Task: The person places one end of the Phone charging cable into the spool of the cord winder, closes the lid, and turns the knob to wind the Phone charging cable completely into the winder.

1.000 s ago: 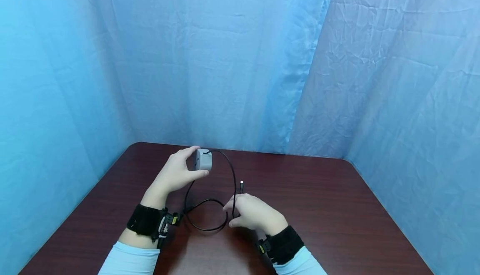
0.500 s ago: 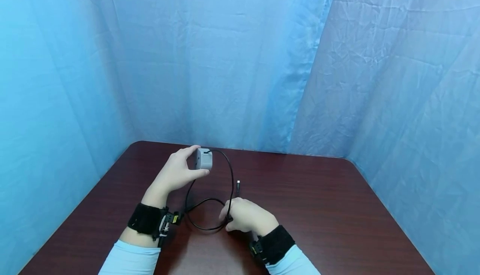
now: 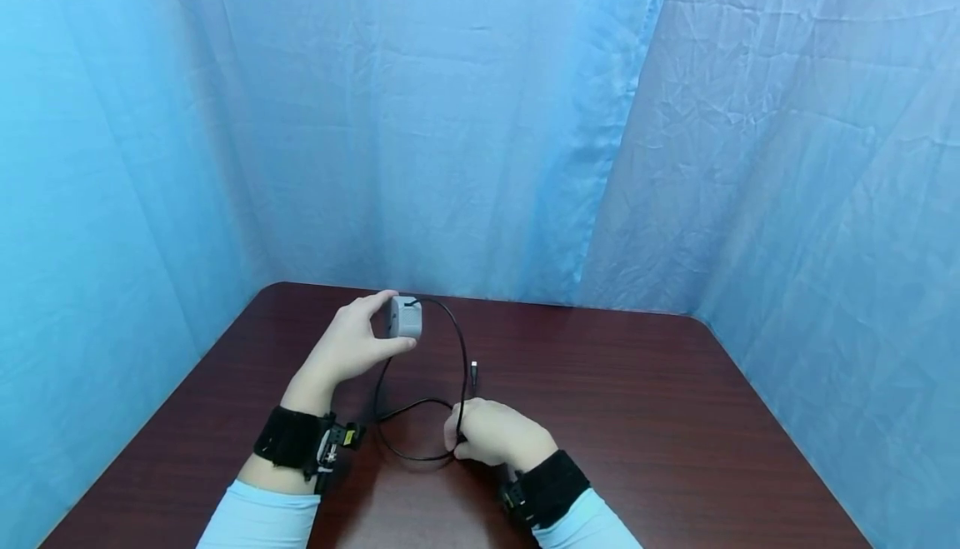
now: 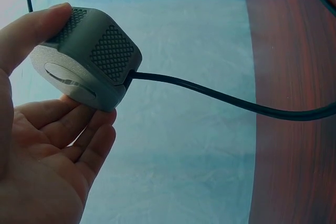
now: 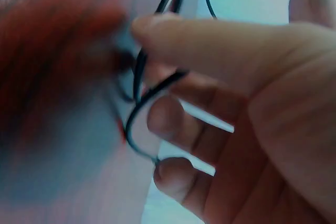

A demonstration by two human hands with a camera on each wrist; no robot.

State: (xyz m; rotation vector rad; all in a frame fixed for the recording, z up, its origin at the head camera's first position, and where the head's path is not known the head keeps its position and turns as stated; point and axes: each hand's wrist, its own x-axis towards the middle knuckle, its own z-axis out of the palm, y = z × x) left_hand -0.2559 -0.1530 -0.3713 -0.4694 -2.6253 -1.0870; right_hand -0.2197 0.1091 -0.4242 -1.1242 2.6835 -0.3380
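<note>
A person sits at a dark reddish-brown wooden table (image 3: 637, 416) walled by crumpled blue fabric curtains (image 3: 480, 116). The left hand (image 3: 347, 351), raised above the table at about 11 o'clock from the table's middle, grips a small grey rounded plastic box with textured mesh patches (image 3: 406, 317) between thumb and fingertips. A thin black cable (image 3: 463, 357) leaves the box, arcs toward 3 o'clock, drops and loops on the tabletop. The right hand (image 3: 491, 434), low at about 6 o'clock, has its fingers curled around two crossing strands of that loop; the cable's free plug end (image 3: 474, 370) sticks up just beyond the knuckles. To coil well, it seems best to keep the box steady, hold the gathered loop lightly, and feed slack evenly so the strands do not twist or slip. The left wrist view shows what the head view cannot: the cable entering a notch in the box's corner (image 4: 127, 77) and an oval recess on its side. The blurred right wrist view shows the strands crossing between thumb (image 5: 210, 35) and fingers.
</note>
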